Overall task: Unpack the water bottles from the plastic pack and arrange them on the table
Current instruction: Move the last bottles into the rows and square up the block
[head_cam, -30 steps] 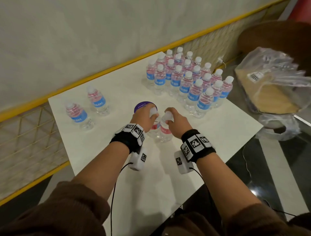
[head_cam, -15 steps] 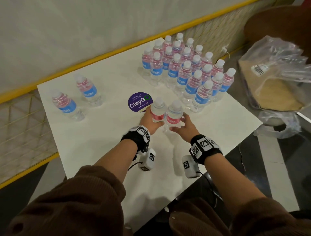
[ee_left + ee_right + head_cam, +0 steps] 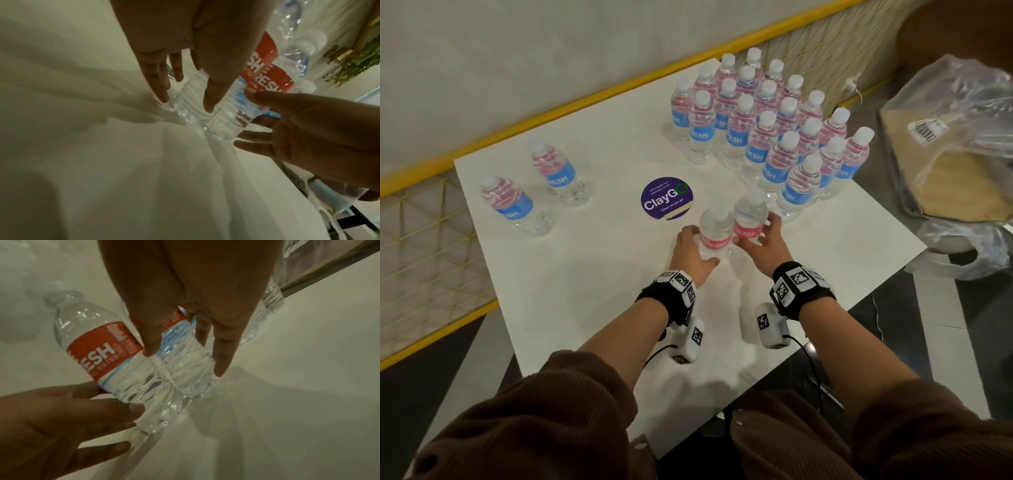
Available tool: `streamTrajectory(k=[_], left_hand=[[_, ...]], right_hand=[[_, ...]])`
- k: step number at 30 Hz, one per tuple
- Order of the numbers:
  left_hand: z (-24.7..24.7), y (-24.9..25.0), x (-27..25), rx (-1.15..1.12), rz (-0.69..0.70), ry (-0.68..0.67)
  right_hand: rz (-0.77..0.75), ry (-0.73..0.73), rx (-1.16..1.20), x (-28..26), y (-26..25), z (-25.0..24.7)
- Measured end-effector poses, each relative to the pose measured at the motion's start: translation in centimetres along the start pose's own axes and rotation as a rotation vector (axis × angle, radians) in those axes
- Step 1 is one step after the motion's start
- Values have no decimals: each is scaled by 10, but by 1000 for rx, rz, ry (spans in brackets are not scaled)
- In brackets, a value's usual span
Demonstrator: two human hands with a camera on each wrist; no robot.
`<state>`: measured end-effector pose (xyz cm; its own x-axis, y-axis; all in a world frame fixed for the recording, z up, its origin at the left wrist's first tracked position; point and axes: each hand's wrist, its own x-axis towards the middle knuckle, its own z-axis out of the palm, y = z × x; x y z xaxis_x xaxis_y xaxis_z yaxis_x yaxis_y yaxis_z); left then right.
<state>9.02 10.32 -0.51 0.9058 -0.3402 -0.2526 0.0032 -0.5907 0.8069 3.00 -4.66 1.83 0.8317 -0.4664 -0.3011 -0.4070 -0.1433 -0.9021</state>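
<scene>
Two clear water bottles with red labels stand side by side mid-table, the left bottle (image 3: 714,240) (image 3: 92,353) and the right bottle (image 3: 750,219). My left hand (image 3: 693,246) (image 3: 186,104) cups the left bottle low down, with straight fingers on its far side and the thumb in front. My right hand (image 3: 760,240) (image 3: 184,362) touches the right bottle's side, its fingers also straight and spread. A packed group of blue-labelled bottles (image 3: 767,130) stands at the back right, just beyond the pair. The torn plastic pack (image 3: 955,137) lies off the table to the right.
Two more blue-labelled bottles (image 3: 510,202) (image 3: 558,174) stand apart at the table's left. A round purple sticker (image 3: 667,198) lies on the white table (image 3: 585,291). A yellow rail and a wall run behind; the table's right edge is near my right arm.
Both hands came off the bottle caps and dropped to the bottles' sides. The two red-labelled bottles now stand together closer to the group at the back right.
</scene>
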Motion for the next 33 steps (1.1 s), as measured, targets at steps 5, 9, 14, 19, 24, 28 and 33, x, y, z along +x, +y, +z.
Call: streamTrajectory(k=[5,9,14,19,24,28,33], left_hand=[[-11,8,11,-34,41,-78],[-17,9,25,-80,-48,118],[-6,1,20,-11,-130,89],[0,-10,15,-95,-59,130],[-3,6,38,-153,88,65],[-5,14,55,-158,75,4],[-14,16,76,-103,83,-42]], right_hand=[[0,-66,1,-3,1,-5],[-10,-11,-5,-6,9,-7],[75,-24,-28,-5,19,-8],[66,-12,-45,-3,17,0],[63,65,-111,0,14,7],[85,76,-136,5,15,5],[150,178,-45,24,23,-4]])
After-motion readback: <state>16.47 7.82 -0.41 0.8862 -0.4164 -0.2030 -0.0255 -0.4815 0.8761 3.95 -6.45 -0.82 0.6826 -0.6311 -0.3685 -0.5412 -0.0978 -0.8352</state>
